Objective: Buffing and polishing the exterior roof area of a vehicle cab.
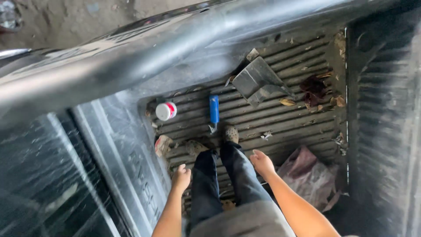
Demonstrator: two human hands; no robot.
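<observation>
Both hands hang empty beside the person's dark-trousered legs: the left hand (181, 175) is loosely curled with nothing in it, and the right hand (262, 162) is half open, fingers relaxed, also holding nothing. The person stands on the ribbed floor of a truck bed (285, 125), one dirty shoe (231, 134) showing ahead of the knees. Just beyond the shoe lies a blue cylinder (214, 109), its long axis running away from the person along the ribs' cross direction, a small pale tip at its near end. To its left, apart from it, a white round container with a red band (166, 111) lies on its side; whether anything is inside cannot be told. A grey bent panel piece (258, 81) rests further off, dry leaves (313, 90) beside it. A crumpled pinkish bag (307, 173) sits near the right hand, partly in shadow.
</observation>
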